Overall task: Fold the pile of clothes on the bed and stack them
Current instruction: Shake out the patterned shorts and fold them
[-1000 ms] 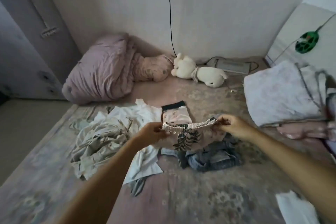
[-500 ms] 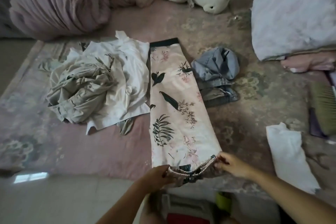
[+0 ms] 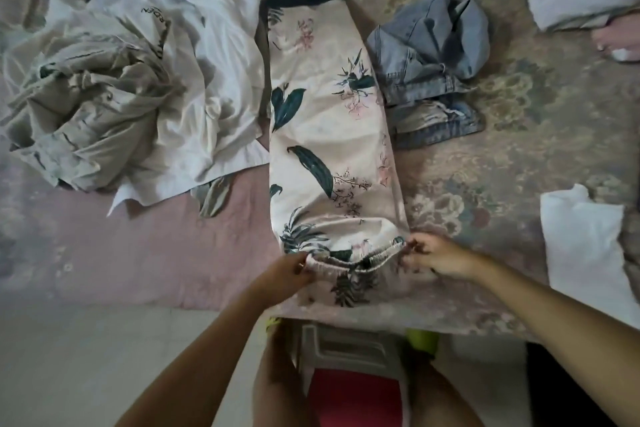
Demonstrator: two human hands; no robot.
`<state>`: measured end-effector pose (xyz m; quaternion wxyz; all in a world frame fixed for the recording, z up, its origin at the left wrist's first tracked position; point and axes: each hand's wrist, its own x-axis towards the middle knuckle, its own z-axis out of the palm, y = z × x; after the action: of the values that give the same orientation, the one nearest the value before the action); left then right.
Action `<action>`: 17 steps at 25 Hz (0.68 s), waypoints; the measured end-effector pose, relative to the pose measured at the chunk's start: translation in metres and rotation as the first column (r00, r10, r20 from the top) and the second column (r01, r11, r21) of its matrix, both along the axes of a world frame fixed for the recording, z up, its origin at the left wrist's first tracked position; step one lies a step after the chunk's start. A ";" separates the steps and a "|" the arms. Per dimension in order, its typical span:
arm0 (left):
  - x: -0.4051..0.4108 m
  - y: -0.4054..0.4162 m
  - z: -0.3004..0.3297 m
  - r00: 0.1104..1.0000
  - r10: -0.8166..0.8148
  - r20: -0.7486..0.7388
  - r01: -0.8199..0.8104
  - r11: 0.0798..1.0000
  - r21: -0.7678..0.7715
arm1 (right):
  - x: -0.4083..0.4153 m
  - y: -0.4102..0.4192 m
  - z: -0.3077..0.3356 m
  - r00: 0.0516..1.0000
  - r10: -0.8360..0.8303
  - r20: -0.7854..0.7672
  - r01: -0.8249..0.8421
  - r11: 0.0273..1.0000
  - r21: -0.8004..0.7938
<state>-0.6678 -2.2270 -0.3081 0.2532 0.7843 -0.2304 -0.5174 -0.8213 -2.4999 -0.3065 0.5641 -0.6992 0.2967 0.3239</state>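
Gripping: left hand (image 3: 287, 272) and right hand (image 3: 438, 255) fingers pinch the floral pants (image 3: 329, 135) waistband ends
Pants: flat on bed (image 3: 121, 246)
Print: white shirt (image 3: 221, 80) lettering, unreadable

The only lettering I can find is dark print on the crumpled white shirt (image 3: 221, 55) in the pile at left. It curves over a fold near the top; I make out something like "REDEN", but creases break it up.
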 end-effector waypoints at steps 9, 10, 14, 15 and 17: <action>0.148 -0.087 -0.029 0.873 0.476 0.108 -0.435 0.858 -0.274 | 0.167 -0.040 -0.022 0.879 -0.348 0.325 0.406 0.904 -0.132; 0.155 -0.092 -0.041 0.844 0.531 0.073 -0.496 0.826 -0.268 | 0.172 -0.042 -0.035 0.878 -0.372 0.301 0.429 0.891 -0.149; 0.121 -0.073 -0.076 0.598 0.735 0.320 -0.709 0.671 -0.216 | 0.140 -0.029 -0.076 0.831 -0.485 0.273 0.556 0.753 -0.353; 0.105 -0.061 -0.083 0.536 0.752 0.383 -0.719 0.645 -0.260 | 0.125 -0.025 -0.083 0.813 -0.495 0.305 0.582 0.690 -0.432; 0.066 -0.035 -0.091 0.506 0.761 0.405 -0.742 0.624 -0.245 | 0.093 -0.018 -0.095 0.820 -0.483 0.307 0.570 0.645 -0.509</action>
<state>-0.6013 -2.2624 -0.3993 0.4034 0.9011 0.0679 -0.1438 -0.7287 -2.5179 -0.4013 0.4127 -0.7408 0.5298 -0.0118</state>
